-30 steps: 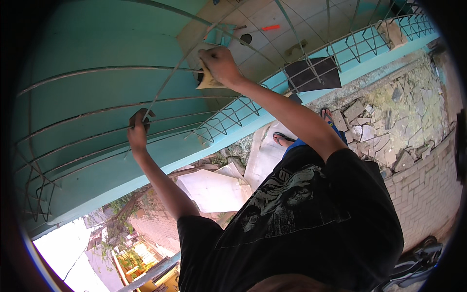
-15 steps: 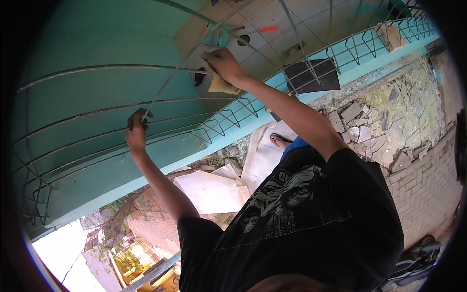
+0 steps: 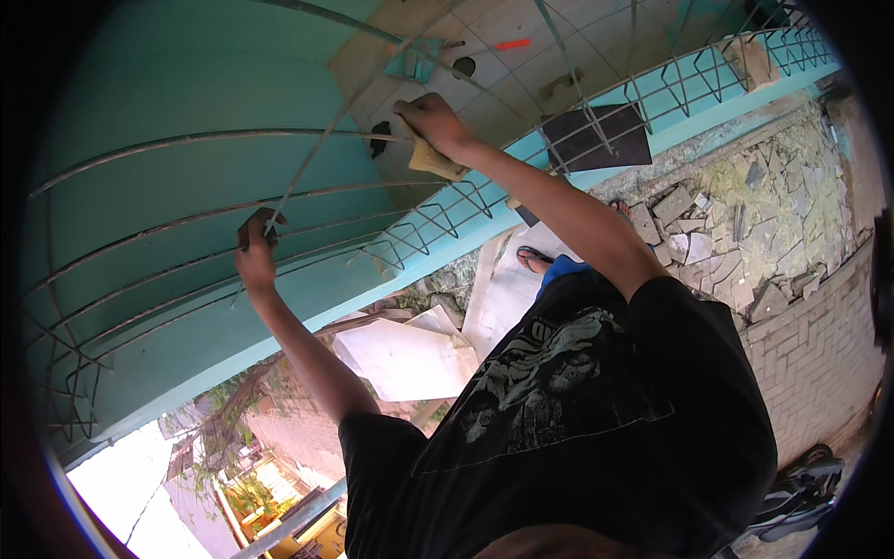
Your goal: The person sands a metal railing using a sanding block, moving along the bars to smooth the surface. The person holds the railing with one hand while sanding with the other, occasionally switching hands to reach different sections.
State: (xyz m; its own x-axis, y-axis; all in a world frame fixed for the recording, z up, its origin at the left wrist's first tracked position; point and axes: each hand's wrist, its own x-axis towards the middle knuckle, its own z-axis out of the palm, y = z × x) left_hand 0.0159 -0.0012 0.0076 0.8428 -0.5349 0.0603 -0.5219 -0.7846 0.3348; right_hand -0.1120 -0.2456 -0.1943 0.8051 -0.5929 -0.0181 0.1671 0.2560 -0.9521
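Observation:
A metal window grille (image 3: 177, 142) of thin, worn bars stands before me on a turquoise ledge. My left hand (image 3: 256, 247) is closed around a slanting bar of it, at the left. Further up, my right hand (image 3: 433, 126) is closed on a folded tan sheet, which looks like sandpaper (image 3: 430, 164). That sheet hangs below the palm, at the end of a long horizontal bar. Whether it wraps fully round the metal is hidden by the fingers.
A dark sheet (image 3: 601, 140) lies on the turquoise ledge (image 3: 521, 149), with a tan piece (image 3: 752, 63) further right. Behind the bars, a red-orange tool (image 3: 512, 45) and a dark round object (image 3: 464, 67) rest on floor tiles. Broken tiles (image 3: 717, 238) cover the ground outside.
My right hand has shifted slightly right, and the sandpaper below it looks more folded. The left hand keeps its grip on the bar, while the view has moved a little.

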